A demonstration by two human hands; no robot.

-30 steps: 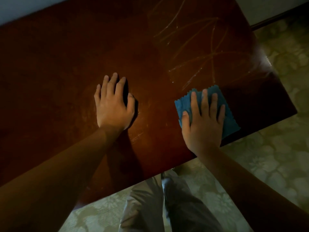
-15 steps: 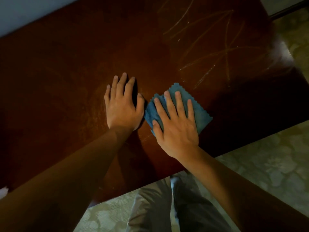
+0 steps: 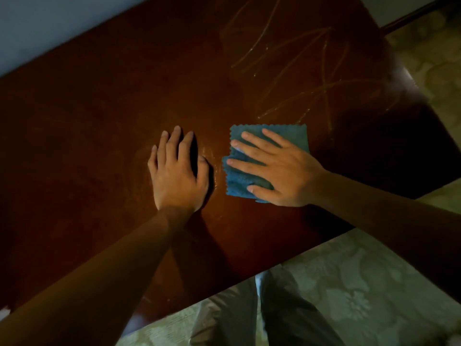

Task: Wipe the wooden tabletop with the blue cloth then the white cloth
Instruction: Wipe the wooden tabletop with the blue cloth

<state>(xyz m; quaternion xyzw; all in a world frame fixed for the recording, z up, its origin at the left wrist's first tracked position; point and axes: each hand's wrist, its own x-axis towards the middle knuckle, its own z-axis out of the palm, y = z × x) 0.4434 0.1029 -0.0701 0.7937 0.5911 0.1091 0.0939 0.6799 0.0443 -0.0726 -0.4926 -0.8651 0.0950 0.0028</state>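
Blue-cloth wipe under way, white cloth not yet in play

The blue cloth (image 3: 269,156) lies flat near the middle of the wooden tabletop (image 3: 99,121), pressed down by the right hand (image 3: 279,171) with fingers spread straight across it. Just to its left the left hand (image 3: 177,171) rests flat on bare wood, holding nothing. Pale streaks (image 3: 311,71) cross the far right of the top, so I judge the first pass unfinished. A pale scrap at the near left edge is too cut off to identify.
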